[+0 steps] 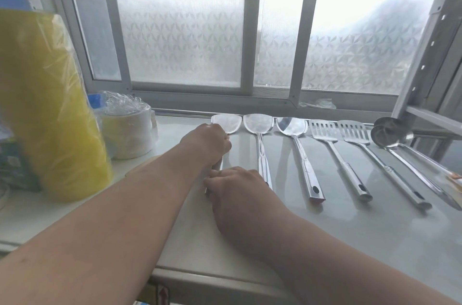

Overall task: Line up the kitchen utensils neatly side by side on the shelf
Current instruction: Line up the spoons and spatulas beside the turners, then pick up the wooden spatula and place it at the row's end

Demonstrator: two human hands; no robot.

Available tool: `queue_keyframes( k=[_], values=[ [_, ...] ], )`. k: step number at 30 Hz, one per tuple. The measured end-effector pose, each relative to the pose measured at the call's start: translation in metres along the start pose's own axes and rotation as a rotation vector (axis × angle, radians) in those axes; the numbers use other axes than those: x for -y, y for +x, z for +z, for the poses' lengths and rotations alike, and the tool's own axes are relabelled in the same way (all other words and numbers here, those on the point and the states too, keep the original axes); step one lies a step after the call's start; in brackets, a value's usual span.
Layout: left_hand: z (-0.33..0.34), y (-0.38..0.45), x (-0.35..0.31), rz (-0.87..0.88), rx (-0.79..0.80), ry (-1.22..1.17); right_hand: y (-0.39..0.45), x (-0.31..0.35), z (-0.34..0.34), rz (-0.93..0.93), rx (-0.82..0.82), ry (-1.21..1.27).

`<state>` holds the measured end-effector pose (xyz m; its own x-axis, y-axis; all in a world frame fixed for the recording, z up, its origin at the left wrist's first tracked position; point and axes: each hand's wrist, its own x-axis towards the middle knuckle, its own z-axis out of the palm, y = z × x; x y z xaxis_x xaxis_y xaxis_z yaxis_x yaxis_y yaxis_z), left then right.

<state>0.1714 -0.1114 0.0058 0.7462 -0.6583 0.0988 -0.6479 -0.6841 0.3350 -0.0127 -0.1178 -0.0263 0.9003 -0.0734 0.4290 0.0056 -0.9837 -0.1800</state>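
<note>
Several steel utensils lie side by side on the steel shelf (350, 234), heads toward the window. The leftmost spatula (228, 122) has its handle under both hands. My left hand (208, 144) grips the upper part of that handle, just below the blade. The handle's lower end is held by my right hand (237, 187). To the right lie a second solid spatula (258, 124), a third one (292, 126), two slotted turners (325, 131) (356, 132) and two ladles (390, 132) whose bowls overlap at the far right.
A tall yellow plastic-wrapped roll (47, 104) and a wrapped white stack (127, 129) stand at the left of the shelf. A frosted window (180, 39) runs behind. The rack's upright post (430, 54) rises at the right, and the shelf's front edge (212, 277) is near me.
</note>
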Motion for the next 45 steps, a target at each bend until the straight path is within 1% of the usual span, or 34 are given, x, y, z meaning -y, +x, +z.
queue_keyframes(
  k=[13,18,21,23,26,28,31,33,35,38,40,45],
  values=[
    [0.000,0.001,-0.001,0.002,-0.001,-0.022,0.002,-0.002,0.004,0.031,-0.007,0.008],
    [0.004,0.003,0.003,-0.010,-0.037,-0.044,0.002,0.001,0.005,0.026,-0.010,-0.042],
    [0.006,0.000,0.004,0.032,-0.054,-0.035,-0.001,0.006,0.001,0.026,-0.005,-0.036],
    [0.004,-0.007,0.004,0.056,-0.083,-0.060,-0.003,0.008,-0.003,0.032,-0.019,-0.002],
    [-0.007,-0.016,0.009,0.084,-0.205,-0.112,-0.005,0.008,-0.005,0.024,-0.041,-0.024],
    [-0.019,-0.023,0.018,0.061,-0.247,-0.062,-0.006,0.008,-0.005,0.030,-0.030,-0.020],
    [-0.037,-0.041,0.044,-0.045,-0.196,0.028,-0.007,0.009,-0.007,0.050,0.008,-0.020],
    [-0.041,-0.058,0.064,-0.081,-0.144,0.101,-0.007,0.009,-0.008,0.050,0.036,-0.044],
    [-0.040,-0.080,0.078,-0.096,-0.077,0.160,-0.009,0.010,-0.009,0.052,0.050,-0.040],
    [-0.032,-0.111,0.090,-0.035,0.025,0.196,-0.011,0.011,-0.010,0.054,0.059,-0.043],
    [-0.032,-0.129,0.095,-0.011,0.024,0.177,-0.011,0.011,-0.010,0.066,0.059,-0.046],
    [-0.046,-0.192,0.100,0.055,-0.048,0.160,-0.016,0.012,-0.011,0.094,0.023,-0.004]
  ],
)
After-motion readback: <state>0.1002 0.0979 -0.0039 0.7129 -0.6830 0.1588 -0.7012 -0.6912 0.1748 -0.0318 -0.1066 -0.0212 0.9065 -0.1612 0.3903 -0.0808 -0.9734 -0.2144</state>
